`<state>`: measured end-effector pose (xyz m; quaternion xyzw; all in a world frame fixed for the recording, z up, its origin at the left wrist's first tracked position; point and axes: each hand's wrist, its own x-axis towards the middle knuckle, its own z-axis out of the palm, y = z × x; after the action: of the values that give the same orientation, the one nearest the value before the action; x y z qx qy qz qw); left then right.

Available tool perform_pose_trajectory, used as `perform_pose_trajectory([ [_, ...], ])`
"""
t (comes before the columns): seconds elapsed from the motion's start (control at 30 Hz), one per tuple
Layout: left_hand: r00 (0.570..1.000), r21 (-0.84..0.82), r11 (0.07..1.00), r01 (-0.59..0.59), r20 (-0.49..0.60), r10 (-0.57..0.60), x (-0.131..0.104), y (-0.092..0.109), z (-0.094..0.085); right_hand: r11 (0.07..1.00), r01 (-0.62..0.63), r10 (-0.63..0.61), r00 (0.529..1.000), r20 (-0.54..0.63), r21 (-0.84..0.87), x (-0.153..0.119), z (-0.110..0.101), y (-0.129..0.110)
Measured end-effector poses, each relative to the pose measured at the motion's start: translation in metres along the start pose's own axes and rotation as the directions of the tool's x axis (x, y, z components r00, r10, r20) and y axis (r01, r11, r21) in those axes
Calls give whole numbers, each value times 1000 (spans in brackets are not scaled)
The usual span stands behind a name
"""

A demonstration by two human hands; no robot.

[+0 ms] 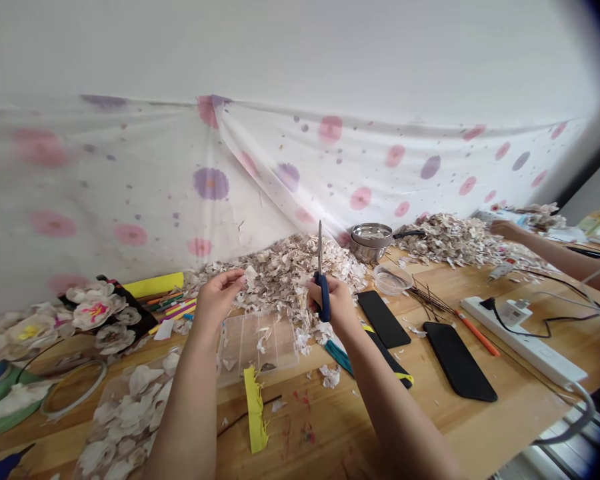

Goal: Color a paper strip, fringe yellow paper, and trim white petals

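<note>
My left hand (219,297) pinches a small whitish petal-like scrap (251,274) between thumb and fingertips. In my right hand (341,305) is a pair of scissors (323,299) with dark blue handles, its blades pointing up and looking nearly closed. Behind both hands spreads a heap of pale dried petal-like pieces (285,267). Below them lies a clear divided plastic box (275,343) with a few scraps in it. A fringed yellow strip (256,413) rests on the wooden table between my forearms.
At left are handmade flowers (97,307), coloured pencils (180,310) and a tray of larger petals (130,413). Right of my hands are metal bowls (371,241), two black phones (459,360) and a power strip (525,343). Another person's arm (555,253) reaches toward a second heap (450,240).
</note>
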<state>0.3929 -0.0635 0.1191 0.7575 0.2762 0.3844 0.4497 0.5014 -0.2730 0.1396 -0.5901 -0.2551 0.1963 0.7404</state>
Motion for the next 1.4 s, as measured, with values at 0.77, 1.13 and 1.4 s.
perform_pose_trajectory([
  [0.77, 873, -39, 988, -152, 464, 152, -66, 76, 24, 1000, 17, -19, 996, 84, 14, -20, 16, -6],
  [1.13, 930, -119, 988, -98, 342, 134, -72, 80, 21, 997, 75, -77, 993, 91, 27, -27, 21, -10],
  [1.4, 946, -65, 990, -127, 292, 140, -74, 80, 18, 998, 60, -61, 991, 122, 16, -32, 27, -8],
])
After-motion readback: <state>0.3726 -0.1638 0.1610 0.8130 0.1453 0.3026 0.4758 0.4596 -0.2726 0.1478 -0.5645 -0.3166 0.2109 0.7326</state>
